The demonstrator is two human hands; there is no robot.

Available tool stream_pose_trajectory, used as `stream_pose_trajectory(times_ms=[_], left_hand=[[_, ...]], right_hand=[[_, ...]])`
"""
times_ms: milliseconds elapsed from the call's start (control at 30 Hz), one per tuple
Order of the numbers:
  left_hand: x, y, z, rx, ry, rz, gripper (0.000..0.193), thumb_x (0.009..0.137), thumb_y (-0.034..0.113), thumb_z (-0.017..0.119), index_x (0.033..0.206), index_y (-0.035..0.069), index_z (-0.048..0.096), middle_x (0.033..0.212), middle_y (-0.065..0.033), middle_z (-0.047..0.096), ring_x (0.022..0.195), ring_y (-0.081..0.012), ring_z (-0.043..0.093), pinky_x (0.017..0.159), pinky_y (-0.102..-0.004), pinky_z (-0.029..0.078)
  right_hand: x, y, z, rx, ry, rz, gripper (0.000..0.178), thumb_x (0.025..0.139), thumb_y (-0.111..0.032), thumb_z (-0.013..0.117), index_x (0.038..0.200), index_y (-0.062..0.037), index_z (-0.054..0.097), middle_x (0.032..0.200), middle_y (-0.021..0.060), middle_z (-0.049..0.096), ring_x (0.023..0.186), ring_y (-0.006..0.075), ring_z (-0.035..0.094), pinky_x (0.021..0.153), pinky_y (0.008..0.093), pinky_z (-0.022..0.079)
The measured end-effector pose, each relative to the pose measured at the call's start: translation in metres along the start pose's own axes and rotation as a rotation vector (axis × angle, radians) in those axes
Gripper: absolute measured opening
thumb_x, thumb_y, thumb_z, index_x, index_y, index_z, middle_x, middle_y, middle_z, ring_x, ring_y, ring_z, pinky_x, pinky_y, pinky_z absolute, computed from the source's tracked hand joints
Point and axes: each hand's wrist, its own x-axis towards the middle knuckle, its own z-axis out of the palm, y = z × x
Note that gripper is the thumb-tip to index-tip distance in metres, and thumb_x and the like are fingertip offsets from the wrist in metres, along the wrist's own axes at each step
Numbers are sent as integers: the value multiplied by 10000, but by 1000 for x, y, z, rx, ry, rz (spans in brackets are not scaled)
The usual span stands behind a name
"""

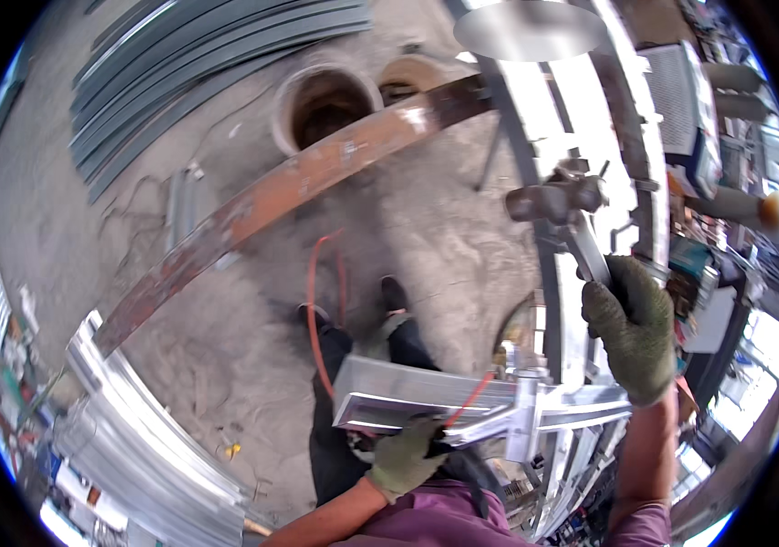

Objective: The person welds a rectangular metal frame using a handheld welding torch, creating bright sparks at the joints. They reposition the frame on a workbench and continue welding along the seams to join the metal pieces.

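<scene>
My right hand [631,328], in a green work glove, grips the handle of a hammer [555,198]. The hammer's head is raised over the pale metal frame on the right and is slightly blurred. Close to my body, my left hand [405,459], gloved too, is closed at the lower edge of a silvery metal profile [426,390]; its fingertips are partly hidden. This profile lies crosswise in front of my legs, its right end meeting a bright metal bracket [523,415]. An orange-red hose [314,314] loops over the floor and passes behind the profile.
A rusty steel beam [298,187] crosses ahead, with a round bucket [325,100] behind it. Grey metal strips [216,68] lie stacked at the far left. Long silvery profiles [148,447] fill the near left. Tools and boxes [695,264] crowd the right side.
</scene>
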Motion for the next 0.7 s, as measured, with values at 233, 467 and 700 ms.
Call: stream_pose_trajectory(times_ms=[233, 467, 700], left_hand=[[10, 13, -4, -43, 99, 44, 576, 758, 342, 892, 1258, 94, 748, 1238, -101, 744, 1058, -340, 755, 877, -456, 614], [11, 30, -12, 91, 241, 144, 386, 878, 301, 874, 1139, 58, 727, 1047, -143, 747, 922, -376, 747, 795, -490, 586], [7, 52, -14, 0, 167, -78, 442, 866, 372, 885, 1158, 75, 735, 1086, -193, 738, 1033, -440, 717, 899, -519, 569]], right_hand=[[-95, 183, -50, -184, 503, 282, 300, 966, -199, 821, 1148, 28, 745, 874, 100, 739, 752, 164, 677, 710, 344, 564], [-68, 301, -14, -161, 513, 657, 453, 950, -370, 760, 1267, -47, 738, 1121, 205, 794, 1062, 398, 761, 957, 495, 584], [-6, 306, -27, -471, 548, 372, 383, 970, -257, 693, 1323, -110, 719, 1224, 171, 729, 1111, 402, 718, 960, 527, 565]])
